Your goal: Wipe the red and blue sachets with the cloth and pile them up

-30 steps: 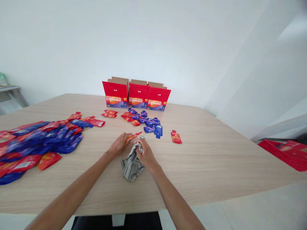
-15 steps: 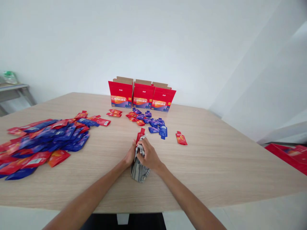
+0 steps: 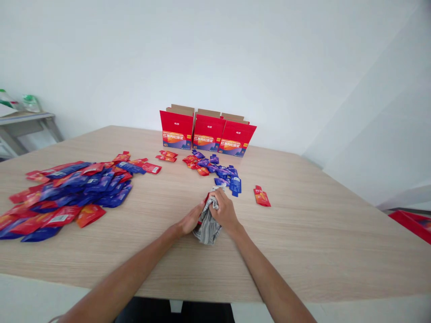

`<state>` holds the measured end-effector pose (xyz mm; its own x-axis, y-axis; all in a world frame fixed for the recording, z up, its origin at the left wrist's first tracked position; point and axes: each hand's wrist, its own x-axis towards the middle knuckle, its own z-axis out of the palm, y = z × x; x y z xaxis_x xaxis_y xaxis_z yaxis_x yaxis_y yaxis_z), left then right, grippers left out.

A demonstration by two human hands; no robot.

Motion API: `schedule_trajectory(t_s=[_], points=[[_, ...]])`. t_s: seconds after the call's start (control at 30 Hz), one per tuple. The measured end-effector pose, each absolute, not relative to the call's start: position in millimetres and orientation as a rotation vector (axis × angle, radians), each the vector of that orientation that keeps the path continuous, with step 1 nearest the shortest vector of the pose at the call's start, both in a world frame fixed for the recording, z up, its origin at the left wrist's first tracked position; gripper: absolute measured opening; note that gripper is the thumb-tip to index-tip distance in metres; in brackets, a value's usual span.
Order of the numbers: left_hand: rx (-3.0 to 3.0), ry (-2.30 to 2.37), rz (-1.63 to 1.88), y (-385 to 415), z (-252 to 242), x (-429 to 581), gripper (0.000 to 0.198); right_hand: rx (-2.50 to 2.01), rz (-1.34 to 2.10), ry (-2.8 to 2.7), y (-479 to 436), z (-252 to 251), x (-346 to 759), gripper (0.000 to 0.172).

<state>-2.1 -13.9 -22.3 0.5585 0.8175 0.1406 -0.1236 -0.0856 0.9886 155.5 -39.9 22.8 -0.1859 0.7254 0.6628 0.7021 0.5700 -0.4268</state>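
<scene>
My right hand [image 3: 225,211] is closed on a bunched grey striped cloth [image 3: 208,229] at the near middle of the table. The cloth lies against a red pouch [image 3: 206,197] and hides most of it; only red edges show. On the other side, my left hand [image 3: 191,220] grips this pouch, its fingertips partly hidden by the cloth. Beyond my hands lies a loose group of small pouches, red [image 3: 202,171] and blue [image 3: 235,185]. A single red pouch [image 3: 261,196] rests apart to the right.
A large heap of red and blue pouches [image 3: 101,181] covers the table's left side. Three open red cartons [image 3: 177,130] stand side by side at the back, near the wall. A red box [image 3: 409,229] is at the right edge, and a side table [image 3: 27,117] at far left.
The view has turned slightly left. My right hand and the cloth have slid up the red pouch and now cover its top tab, which showed before.
</scene>
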Motion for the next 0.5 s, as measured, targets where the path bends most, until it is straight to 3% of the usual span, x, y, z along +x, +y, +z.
schedule_trajectory(t_s=[0.37, 0.5], points=[[1.159, 0.711, 1.052, -11, -17, 2, 0.065, -1.059, 0.337, -2.157, -53, 18, 132, 0.021], [1.241, 0.676, 0.986, -13, -16, 0, 0.063, -1.099, 0.269, -2.070, -49, 21, 141, 0.020]])
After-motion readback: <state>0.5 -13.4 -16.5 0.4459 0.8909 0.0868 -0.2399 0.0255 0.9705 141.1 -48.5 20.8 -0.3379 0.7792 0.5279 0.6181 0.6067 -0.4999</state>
